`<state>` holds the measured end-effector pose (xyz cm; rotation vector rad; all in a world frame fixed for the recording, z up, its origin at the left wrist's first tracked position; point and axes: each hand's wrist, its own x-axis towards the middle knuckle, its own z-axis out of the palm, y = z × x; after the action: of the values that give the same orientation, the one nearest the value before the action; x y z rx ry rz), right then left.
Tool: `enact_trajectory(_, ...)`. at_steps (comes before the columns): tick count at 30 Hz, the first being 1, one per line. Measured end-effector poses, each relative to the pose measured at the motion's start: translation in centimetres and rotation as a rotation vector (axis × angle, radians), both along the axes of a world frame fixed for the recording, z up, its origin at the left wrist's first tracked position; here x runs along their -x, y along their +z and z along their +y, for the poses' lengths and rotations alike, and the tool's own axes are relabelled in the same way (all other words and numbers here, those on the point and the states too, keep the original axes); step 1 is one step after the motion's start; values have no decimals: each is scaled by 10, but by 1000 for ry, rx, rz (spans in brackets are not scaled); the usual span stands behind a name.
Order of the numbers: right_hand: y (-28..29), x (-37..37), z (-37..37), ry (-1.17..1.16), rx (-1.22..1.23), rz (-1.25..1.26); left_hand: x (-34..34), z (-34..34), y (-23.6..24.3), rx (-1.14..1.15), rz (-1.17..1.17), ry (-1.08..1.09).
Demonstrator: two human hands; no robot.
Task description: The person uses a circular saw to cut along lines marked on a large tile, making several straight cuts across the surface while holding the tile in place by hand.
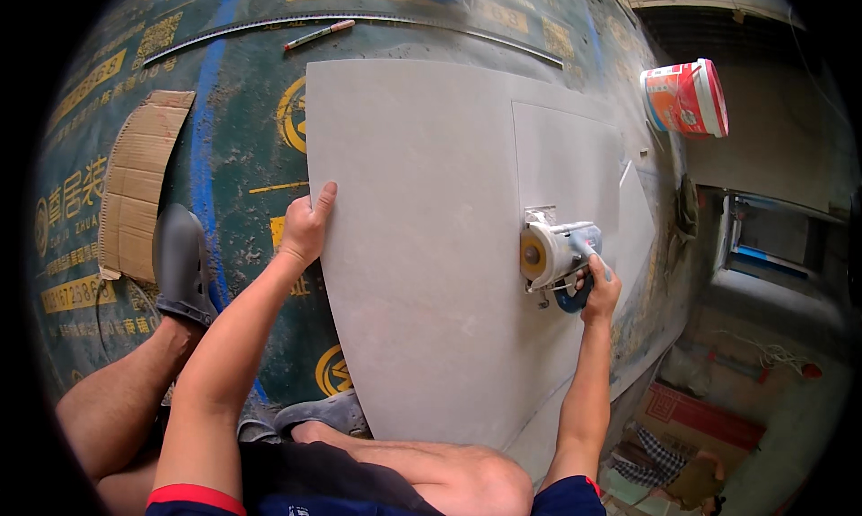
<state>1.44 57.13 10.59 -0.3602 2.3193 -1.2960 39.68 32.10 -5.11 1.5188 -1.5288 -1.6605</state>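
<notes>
A large light-grey tile (404,202) lies flat in front of me. My left hand (306,226) grips its left edge, with the thumb on top and the other fingers partly hidden at the edge. In my right hand (600,290) is a handheld tile cutter (558,251), held by its dark handle and resting on the tile's right part. The cutter's round yellowish disc side faces left. A straight line runs from the tile's far part down toward the cutter, bordering a rectangular section (570,157). Whether the disc is turning I cannot tell.
A long metal ruler (359,16) and a marker pen (319,35) lie beyond the tile. Flattened cardboard (144,184) is at left on the green floor sheeting (247,112). A red-and-white bucket (684,98) stands far right. My shoe (182,264) is beside the cardboard.
</notes>
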Motion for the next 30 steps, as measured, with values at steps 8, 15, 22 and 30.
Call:
enact_trajectory(8,0,-3,-6,29,29,18,0,-1,3,-13,-8,-19)
enact_trajectory(15,-2,-3,-9,8,36,25,-1,-1,2,26,-31,-31)
enact_trajectory(22,-2,-2,-14,14,48,15,-1,0,3,36,-23,-24)
enact_trajectory(30,-2,-1,-21,3,38,42,-1,0,0,47,-22,-19)
